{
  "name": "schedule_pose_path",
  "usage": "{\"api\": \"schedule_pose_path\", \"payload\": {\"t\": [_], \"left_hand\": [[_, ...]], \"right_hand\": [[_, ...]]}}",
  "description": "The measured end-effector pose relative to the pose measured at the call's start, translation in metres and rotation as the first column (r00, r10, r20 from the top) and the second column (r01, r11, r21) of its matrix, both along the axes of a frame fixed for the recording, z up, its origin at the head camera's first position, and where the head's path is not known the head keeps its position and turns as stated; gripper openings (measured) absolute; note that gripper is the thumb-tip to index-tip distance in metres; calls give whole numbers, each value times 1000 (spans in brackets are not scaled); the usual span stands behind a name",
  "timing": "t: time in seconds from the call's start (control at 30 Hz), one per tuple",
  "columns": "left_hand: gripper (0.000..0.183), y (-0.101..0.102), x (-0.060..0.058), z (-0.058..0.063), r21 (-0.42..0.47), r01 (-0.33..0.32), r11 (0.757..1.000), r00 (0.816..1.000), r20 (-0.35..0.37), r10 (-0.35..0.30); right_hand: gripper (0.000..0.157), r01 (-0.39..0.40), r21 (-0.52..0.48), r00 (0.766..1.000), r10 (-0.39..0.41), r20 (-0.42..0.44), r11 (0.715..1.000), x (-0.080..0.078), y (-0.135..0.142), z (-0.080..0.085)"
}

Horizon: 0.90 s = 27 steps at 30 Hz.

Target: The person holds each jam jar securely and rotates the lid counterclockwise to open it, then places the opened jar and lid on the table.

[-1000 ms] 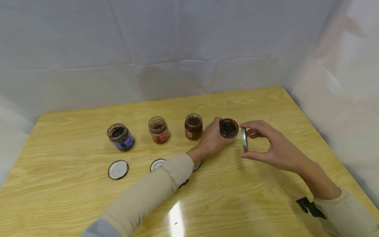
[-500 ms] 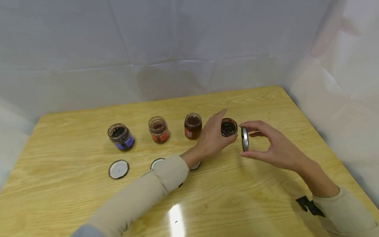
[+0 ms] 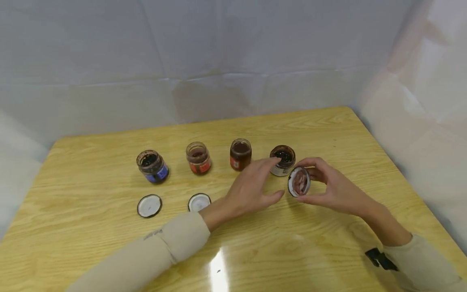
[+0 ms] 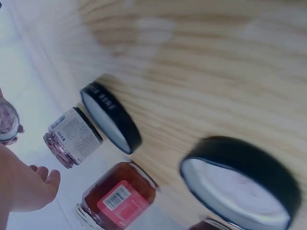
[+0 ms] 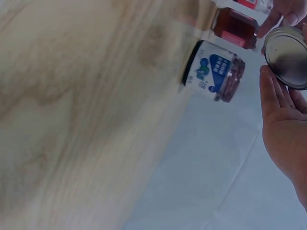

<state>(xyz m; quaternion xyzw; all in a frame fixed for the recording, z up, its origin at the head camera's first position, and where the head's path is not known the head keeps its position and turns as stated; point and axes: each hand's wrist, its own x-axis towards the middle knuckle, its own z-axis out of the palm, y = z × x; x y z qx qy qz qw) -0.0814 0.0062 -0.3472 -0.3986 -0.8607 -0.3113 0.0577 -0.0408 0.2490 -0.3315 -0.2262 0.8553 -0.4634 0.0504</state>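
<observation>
My right hand (image 3: 333, 188) pinches a metal jar lid (image 3: 299, 181) by its rim, with its pale inner side tilted toward the head camera. My left hand (image 3: 251, 186) is held above the table, fingers extended and thumb apart, holding nothing. Behind its fingertips stands an uncapped jar of dark jam (image 3: 282, 160), partly covered by them. Its blue-and-white label (image 5: 211, 72) faces the right wrist camera. The right wrist view also shows the back of the held lid (image 5: 288, 55) in the right hand (image 5: 283, 115).
More uncapped jars stand in a row: a red-brown one (image 3: 240, 155), a red-labelled one (image 3: 198, 159) and a blue-labelled one (image 3: 153, 166). Lids lie inner side up before them (image 3: 149, 205), (image 3: 199, 202). A third lid (image 4: 110, 117) shows in the left wrist view.
My left hand has let go of the dark jam jar and moved back left toward me. My right hand has turned the lid so its inner side shows.
</observation>
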Motion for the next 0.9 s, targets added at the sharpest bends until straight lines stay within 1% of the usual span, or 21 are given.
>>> {"api": "schedule_pose_path", "payload": {"t": [0.07,0.23,0.37,0.47,0.57,0.67,0.8,0.9], "left_hand": [[73,-5,2,-3,-29,8,1000,999,-34,-8],[73,-14,5,-10,-125,16,992,997,-73,-25],[76,-18,6,-14,-207,35,978,992,-110,-59],[77,-21,6,-16,-268,42,963,986,-145,-83],[77,-23,6,-18,-335,42,941,984,-147,-97],[77,-25,8,-19,-398,43,917,988,-121,-99],[78,-26,10,-20,-460,38,887,990,-107,-97],[78,-28,11,-21,-485,27,874,990,-108,-90]], "right_hand": [[69,-20,1,999,20,28,1000,-2,-1,-5],[72,-55,26,994,52,91,998,-8,-3,-18],[74,-78,46,985,70,160,996,-11,-6,-24],[74,-102,51,979,91,183,993,-15,-9,-28],[74,-117,70,978,103,180,991,-17,-10,-33],[75,-117,102,980,98,176,988,-18,-10,-36],[76,-99,192,990,77,116,976,-18,-9,-39],[78,-78,273,996,62,66,959,-18,-8,-39]]}}
